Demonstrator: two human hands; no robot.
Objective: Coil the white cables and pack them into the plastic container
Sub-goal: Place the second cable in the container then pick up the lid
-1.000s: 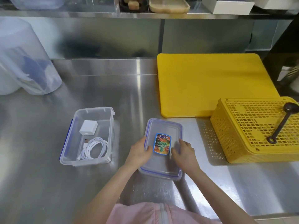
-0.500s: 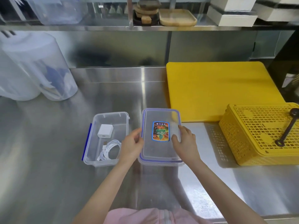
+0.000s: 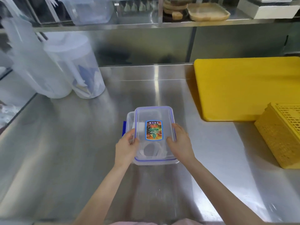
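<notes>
We have both hands on the lid (image 3: 154, 120): left hand (image 3: 125, 146) and right hand (image 3: 180, 142) clamped on its sides, offset right over container (image 3: 129, 117), coiled cable (image 3: 154, 150) inside.

bright, even light | glare streak on steel counter (image 3: 156, 88) | motion blur throughout | edges bowed
</notes>
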